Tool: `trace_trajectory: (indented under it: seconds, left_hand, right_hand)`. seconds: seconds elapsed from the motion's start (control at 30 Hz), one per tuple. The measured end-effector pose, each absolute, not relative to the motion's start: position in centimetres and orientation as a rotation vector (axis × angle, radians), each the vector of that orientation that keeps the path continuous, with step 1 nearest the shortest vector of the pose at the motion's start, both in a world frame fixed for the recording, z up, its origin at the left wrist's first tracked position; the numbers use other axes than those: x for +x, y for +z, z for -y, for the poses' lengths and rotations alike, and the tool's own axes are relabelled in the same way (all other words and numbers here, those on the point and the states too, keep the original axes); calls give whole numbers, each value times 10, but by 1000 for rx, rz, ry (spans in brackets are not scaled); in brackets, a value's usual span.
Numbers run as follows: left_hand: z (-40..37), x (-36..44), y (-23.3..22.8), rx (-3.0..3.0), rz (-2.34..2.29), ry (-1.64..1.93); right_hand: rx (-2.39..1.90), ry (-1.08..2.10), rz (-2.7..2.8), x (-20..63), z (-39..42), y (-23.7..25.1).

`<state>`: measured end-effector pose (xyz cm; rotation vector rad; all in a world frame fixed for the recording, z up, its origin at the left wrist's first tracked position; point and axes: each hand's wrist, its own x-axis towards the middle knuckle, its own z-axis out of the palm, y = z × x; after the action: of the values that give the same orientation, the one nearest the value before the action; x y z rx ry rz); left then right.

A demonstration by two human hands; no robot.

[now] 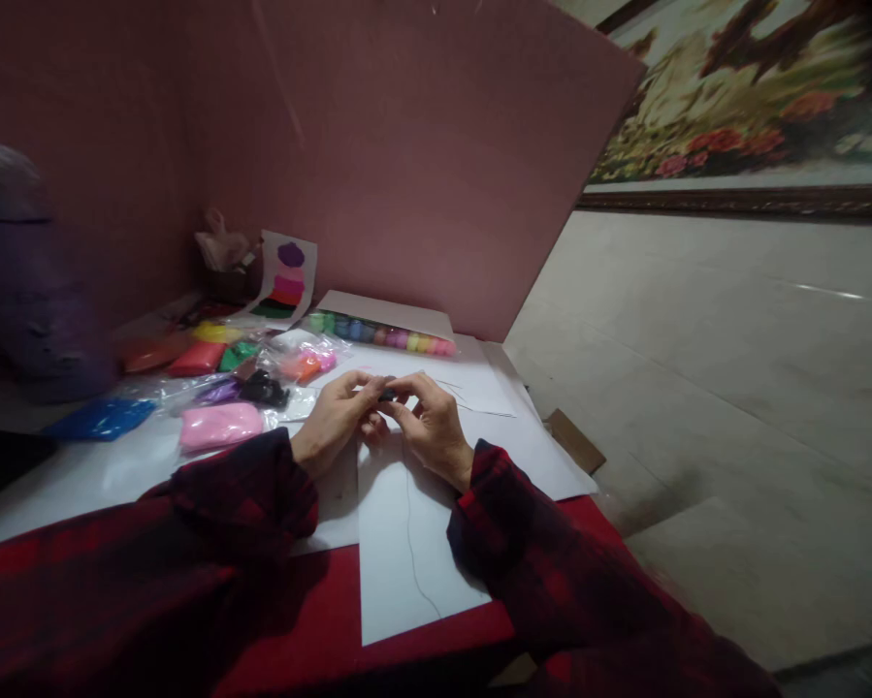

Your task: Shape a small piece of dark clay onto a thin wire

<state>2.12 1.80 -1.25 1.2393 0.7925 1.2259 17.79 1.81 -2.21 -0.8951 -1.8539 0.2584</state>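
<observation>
Between my fingertips is a small dark lump of what looks like modelling clay (387, 394), mostly covered by the fingers. My left hand (339, 415) pinches it from the left, and my right hand (436, 428) pinches it from the right with thumb and forefinger. Below both hands lies a white sheet of paper (384, 572) with a thin wavy line drawn down it; its near end overhangs the table edge. To the left of my left hand are a black clay lump (265, 388) in clear wrap and a pink clay packet (221, 427).
More coloured packets, including a blue one (101, 419) and a red one (195, 359), spread over the left side. Behind stand a long box of colours (381, 332) and a sheet with coloured shapes (288, 276). A large purple bottle (35, 291) rises at far left.
</observation>
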Motion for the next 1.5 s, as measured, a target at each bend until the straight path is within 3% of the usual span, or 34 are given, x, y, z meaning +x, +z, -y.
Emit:
trace_trajectory:
  seconds: [1.0, 1.5]
  left_hand:
    - [-14, 19, -3, 1322, -910, 1254]
    - [-15, 16, -6, 1330, -860, 1215]
  right_hand:
    - [-824, 529, 1742, 176, -27, -21]
    - [-902, 403, 1812, 175, -26, -21]
